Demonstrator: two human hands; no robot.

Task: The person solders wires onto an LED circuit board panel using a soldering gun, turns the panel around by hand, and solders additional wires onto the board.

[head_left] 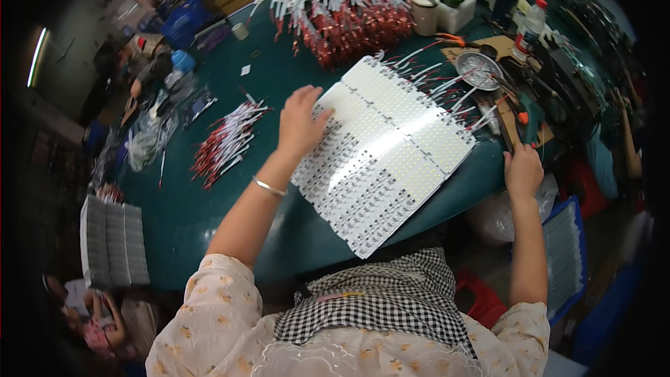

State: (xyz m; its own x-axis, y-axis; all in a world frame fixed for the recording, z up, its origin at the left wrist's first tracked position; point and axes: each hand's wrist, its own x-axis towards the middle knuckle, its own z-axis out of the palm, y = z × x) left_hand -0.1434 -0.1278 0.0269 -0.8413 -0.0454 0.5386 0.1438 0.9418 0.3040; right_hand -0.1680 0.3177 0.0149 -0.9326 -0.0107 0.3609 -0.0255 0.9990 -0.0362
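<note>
A white LED circuit board panel point(391, 132), made of joined strips with rows of small yellowish chips, lies tilted on the green table. Red and white wires point(447, 87) stick out along its far right edge. My left hand point(303, 122) rests at the panel's left edge, fingers loosely apart, holding nothing. To the right of the panel, my right hand point(523, 171) is closed at the table's edge, beside a green tool with orange parts point(532, 119). What its fingers grip is too small to make out. A round metal dish point(479, 71) sits just beyond the wires.
A bundle of red and white wires point(227, 139) lies left of my left hand. Farther back are stacked boards with hanging wires point(342, 7), a cream cup point(424, 14) and a red-capped bottle point(530, 29). White stacked panels point(112, 241) stand at the near left.
</note>
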